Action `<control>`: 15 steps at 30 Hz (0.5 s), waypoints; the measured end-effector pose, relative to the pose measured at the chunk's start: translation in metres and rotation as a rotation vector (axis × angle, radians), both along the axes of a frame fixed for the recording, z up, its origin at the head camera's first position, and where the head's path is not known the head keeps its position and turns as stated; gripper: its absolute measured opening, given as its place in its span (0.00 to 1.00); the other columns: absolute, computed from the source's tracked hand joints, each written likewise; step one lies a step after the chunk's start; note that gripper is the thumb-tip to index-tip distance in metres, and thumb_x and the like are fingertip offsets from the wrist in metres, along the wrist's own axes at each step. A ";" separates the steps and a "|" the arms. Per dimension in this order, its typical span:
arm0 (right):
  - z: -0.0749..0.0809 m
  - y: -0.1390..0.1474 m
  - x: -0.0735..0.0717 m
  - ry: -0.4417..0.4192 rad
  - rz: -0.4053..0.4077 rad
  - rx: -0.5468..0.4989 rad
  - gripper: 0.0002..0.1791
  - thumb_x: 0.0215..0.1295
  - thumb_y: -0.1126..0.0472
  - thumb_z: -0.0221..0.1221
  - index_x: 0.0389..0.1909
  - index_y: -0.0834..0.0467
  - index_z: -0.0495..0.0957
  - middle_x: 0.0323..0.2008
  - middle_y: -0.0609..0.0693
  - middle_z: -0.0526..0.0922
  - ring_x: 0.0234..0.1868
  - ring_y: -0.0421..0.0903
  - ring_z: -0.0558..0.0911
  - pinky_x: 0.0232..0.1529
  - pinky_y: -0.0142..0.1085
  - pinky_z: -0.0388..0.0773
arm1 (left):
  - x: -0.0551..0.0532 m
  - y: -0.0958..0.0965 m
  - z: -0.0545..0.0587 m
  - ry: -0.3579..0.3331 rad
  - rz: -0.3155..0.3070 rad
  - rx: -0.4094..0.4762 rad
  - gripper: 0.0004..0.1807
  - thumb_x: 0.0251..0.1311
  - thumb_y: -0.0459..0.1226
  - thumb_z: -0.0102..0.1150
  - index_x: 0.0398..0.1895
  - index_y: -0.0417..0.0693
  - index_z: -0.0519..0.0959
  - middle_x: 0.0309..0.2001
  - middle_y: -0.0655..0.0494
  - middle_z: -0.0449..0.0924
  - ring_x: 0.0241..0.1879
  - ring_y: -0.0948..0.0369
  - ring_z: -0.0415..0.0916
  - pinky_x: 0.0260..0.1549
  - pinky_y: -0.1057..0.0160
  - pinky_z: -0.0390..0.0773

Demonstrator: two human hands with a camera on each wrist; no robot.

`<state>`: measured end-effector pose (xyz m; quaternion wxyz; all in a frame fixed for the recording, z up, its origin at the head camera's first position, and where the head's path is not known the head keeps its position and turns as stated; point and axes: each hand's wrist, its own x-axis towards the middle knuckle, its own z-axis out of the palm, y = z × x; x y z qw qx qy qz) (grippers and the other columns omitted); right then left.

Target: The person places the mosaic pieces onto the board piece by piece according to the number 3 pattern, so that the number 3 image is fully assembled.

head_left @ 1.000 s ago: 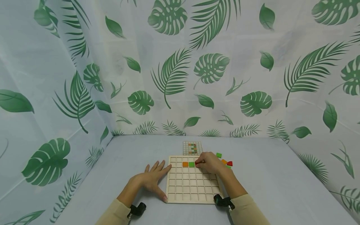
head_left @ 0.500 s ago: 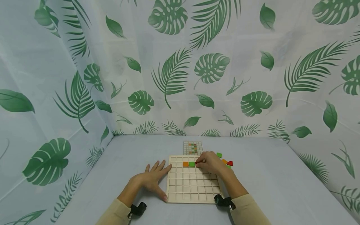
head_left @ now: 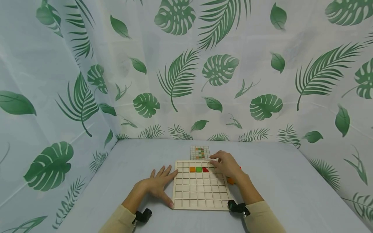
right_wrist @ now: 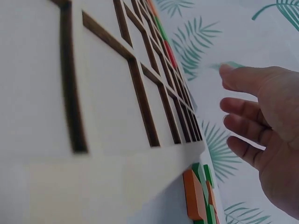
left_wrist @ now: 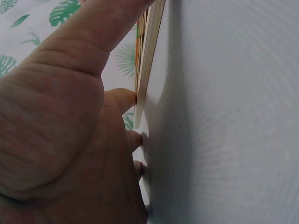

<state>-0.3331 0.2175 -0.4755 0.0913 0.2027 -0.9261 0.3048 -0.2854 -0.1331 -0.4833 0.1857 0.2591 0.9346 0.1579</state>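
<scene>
A wooden grid board (head_left: 201,195) lies on the table. In its second row sit an orange square tile (head_left: 192,169), a green square tile (head_left: 198,169) and a red tile with a rounded corner (head_left: 205,169), side by side. My left hand (head_left: 158,183) rests at the board's left side, fingers spread, with thumb and index fingertip at its edge. Over the board's upper right part, my right hand (head_left: 228,165) is raised with loosely bent fingers. The right wrist view shows nothing between thumb and fingers of that hand (right_wrist: 280,121).
Behind the board lies a small pattern card (head_left: 193,158) printed with a coloured grid. Loose tiles, among them an orange tile (right_wrist: 192,196), lie beyond the board's right edge, partly hidden by the right hand in the head view. A leaf-printed cloth (head_left: 180,123) hangs behind the table.
My right hand has let go of the red tile, which now lies in the cell beside the green one. The hand has lifted and moved right. The left hand has stayed put.
</scene>
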 end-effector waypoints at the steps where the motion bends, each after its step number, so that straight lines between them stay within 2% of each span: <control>1: 0.001 0.002 0.000 0.002 -0.011 -0.007 0.16 0.71 0.57 0.67 0.55 0.62 0.87 0.49 0.55 0.87 0.39 0.45 0.79 0.34 0.35 0.77 | 0.000 0.000 0.000 0.000 -0.001 -0.001 0.76 0.36 0.68 0.80 0.86 0.61 0.44 0.86 0.45 0.33 0.84 0.40 0.28 0.75 0.26 0.31; 7: 0.003 0.010 0.001 0.008 -0.053 -0.025 0.19 0.72 0.56 0.66 0.59 0.61 0.85 0.54 0.56 0.86 0.46 0.50 0.80 0.40 0.40 0.78 | 0.001 0.000 0.003 0.003 -0.010 -0.004 0.76 0.37 0.68 0.80 0.86 0.59 0.45 0.86 0.44 0.33 0.84 0.40 0.28 0.75 0.26 0.31; 15: 0.003 0.026 -0.003 0.027 -0.118 -0.074 0.21 0.76 0.53 0.62 0.62 0.60 0.83 0.57 0.58 0.85 0.49 0.53 0.82 0.43 0.43 0.82 | 0.001 -0.001 0.003 0.004 -0.014 -0.002 0.75 0.37 0.68 0.80 0.86 0.61 0.44 0.86 0.44 0.33 0.84 0.40 0.28 0.75 0.26 0.31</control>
